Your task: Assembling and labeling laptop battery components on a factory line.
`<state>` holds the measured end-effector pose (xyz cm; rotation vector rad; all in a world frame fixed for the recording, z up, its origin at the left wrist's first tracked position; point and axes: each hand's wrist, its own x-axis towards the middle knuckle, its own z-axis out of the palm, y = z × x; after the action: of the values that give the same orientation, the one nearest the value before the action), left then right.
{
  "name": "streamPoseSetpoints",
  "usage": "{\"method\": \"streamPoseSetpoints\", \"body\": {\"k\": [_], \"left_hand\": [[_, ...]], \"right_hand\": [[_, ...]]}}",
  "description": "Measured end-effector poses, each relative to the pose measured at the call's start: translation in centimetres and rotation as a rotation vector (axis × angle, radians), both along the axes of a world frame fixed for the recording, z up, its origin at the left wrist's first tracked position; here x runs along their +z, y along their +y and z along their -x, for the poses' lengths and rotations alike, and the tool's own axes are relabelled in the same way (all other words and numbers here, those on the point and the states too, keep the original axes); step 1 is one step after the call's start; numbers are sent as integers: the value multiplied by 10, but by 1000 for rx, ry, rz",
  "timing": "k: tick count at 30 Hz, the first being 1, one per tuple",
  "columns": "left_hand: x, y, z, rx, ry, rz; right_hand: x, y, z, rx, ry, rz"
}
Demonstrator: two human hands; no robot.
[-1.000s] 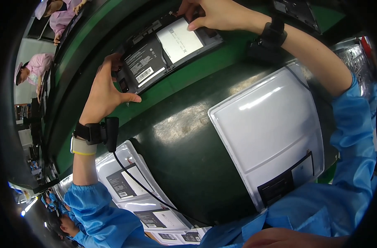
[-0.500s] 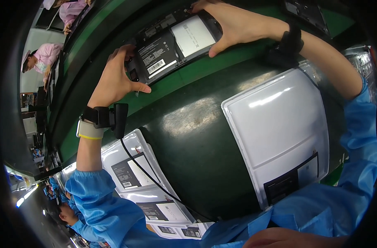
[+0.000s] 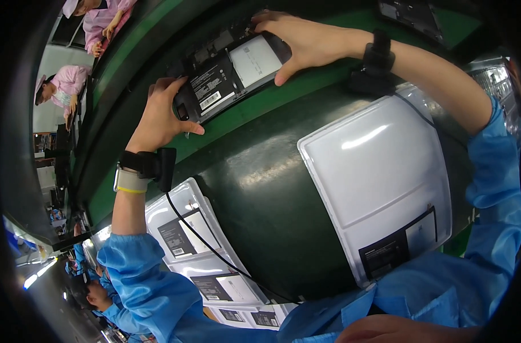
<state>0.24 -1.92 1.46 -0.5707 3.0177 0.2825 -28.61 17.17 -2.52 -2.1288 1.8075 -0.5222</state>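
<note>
A dark, open electronic device casing (image 3: 219, 41), which looks like a laptop base, lies on the green belt at the far side. Set in it is a flat battery pack (image 3: 213, 87), part black with a printed label and part white. My left hand (image 3: 159, 114) grips the casing's left end, its thumb stretched along the near corner and its fingers at the far side. At the right end my right hand (image 3: 312, 44) spans the casing, thumb on the near edge and fingers on the far edge. Both palms hide the casing's ends.
White plastic trays with battery packs stand at right (image 3: 380, 166) and lower left (image 3: 214, 268). A black cable (image 3: 200, 233) runs from my left wrist strap. Another dark casing (image 3: 412, 20) sits farther along the belt. Co-workers in pink (image 3: 69, 86) and blue are at left.
The view has shifted slightly, so the casing and right tray appear a little further left. Both hands keep their hold on the casing. A co-worker in pink has moved their arms.
</note>
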Motion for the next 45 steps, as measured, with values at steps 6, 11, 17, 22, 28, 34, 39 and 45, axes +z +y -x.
{"method": "streamPoseSetpoints", "body": {"k": [6,11,17,22,28,34,39,45], "left_hand": [[-22,20,14,-25,-106,162],[-66,53,35,-31,136,173],[-80,50,38,-46,174,248],[-79,50,38,-18,142,250],[-77,50,19,95,188,267],[-67,56,24,202,124,257],[-65,59,31,316,78,321],[-49,67,39,441,-169,302]], "right_hand": [[-30,0,4,-10,150,126],[-16,-2,-18,9,402,98],[-21,-18,-58,86,419,120],[-25,-18,-65,53,469,157],[-26,-2,-61,-10,518,134],[-35,-5,-46,-82,404,360],[-31,-8,-46,-119,408,240],[33,59,-47,-161,158,142]]}}
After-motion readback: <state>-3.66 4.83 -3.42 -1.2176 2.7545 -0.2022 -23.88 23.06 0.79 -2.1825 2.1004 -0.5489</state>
